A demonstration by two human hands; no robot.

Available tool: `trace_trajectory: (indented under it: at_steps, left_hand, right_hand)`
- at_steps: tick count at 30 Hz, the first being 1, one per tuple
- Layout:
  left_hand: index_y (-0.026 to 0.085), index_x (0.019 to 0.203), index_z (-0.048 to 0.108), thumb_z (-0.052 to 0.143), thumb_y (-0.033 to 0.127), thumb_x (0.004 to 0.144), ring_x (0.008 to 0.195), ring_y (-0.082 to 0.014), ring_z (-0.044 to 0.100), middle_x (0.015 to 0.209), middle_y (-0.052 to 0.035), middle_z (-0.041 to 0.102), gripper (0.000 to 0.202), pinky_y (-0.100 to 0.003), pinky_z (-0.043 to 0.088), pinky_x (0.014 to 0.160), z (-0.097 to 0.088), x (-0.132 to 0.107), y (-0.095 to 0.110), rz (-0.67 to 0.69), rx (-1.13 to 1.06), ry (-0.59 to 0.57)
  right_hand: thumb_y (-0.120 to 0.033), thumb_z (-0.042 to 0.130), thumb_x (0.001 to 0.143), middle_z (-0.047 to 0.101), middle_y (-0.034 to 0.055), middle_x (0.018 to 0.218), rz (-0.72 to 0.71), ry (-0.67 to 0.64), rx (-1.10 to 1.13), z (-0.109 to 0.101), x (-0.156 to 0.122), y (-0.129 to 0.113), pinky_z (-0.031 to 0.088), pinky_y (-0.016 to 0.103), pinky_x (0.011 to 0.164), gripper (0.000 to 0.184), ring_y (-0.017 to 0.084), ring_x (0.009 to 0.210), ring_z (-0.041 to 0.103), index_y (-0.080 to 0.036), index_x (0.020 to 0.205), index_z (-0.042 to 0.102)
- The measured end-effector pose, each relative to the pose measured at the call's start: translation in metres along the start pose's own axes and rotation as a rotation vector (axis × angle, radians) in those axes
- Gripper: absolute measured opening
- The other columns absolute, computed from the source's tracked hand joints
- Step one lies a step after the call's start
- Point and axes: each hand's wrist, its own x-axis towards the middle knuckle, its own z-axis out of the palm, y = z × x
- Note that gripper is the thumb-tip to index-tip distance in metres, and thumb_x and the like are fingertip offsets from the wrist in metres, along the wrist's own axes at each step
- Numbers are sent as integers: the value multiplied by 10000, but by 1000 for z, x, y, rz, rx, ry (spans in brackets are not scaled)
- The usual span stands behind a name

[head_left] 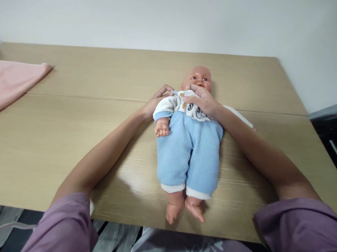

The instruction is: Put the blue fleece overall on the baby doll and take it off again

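A baby doll [189, 140] lies on its back on the wooden table [72, 119], head towards the wall, feet near the front edge. It wears a light blue fleece romper with white cuffs and a white printed top. My left hand [156, 100] curls around the doll's shoulder and the collar of its outfit. My right hand [202, 99] rests on the doll's chest just under the chin, fingers pinching the white fabric at the neck. Both forearms stretch across the table on either side of the doll.
A folded pink cloth [5, 83] lies at the far left of the table. A white object [241, 116] pokes out from behind my right forearm. A white wall runs behind the table; dark furniture [332, 132] stands at the right.
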Motion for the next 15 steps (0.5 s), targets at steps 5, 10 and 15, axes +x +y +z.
trace_trajectory:
  at_steps: [5, 10, 15]
  left_hand:
    - [241, 1043, 709, 966, 458, 1052, 1071, -214, 699, 1075, -9, 759, 336, -354, 543, 1017, 1, 26, -2, -9, 74, -37]
    - [237, 1061, 707, 987, 470, 998, 988, -224, 700, 1039, -18, 751, 369, -374, 535, 931, 5, 39, -6, -95, -2, -98]
    - [238, 1002, 719, 1123, 575, 810, 1011, -218, 650, 1044, -9, 722, 560, -367, 532, 958, 6, 41, -1, -65, -28, -143]
  right_hand:
    - [-783, 1055, 810, 521, -22, 889, -16, 48, 59, -2, -1, -1, 460, 311, 708, 734, 182, 813, 500, -299, 925, 515]
    - [-811, 1016, 874, 498, -28, 873, -25, 84, 19, -2, -1, 1, 487, 325, 710, 730, 183, 795, 496, -303, 918, 494]
    - [-756, 963, 956, 613, 17, 968, 24, 27, -189, -16, -9, -25, 569, 384, 847, 580, 249, 941, 597, -293, 1009, 618]
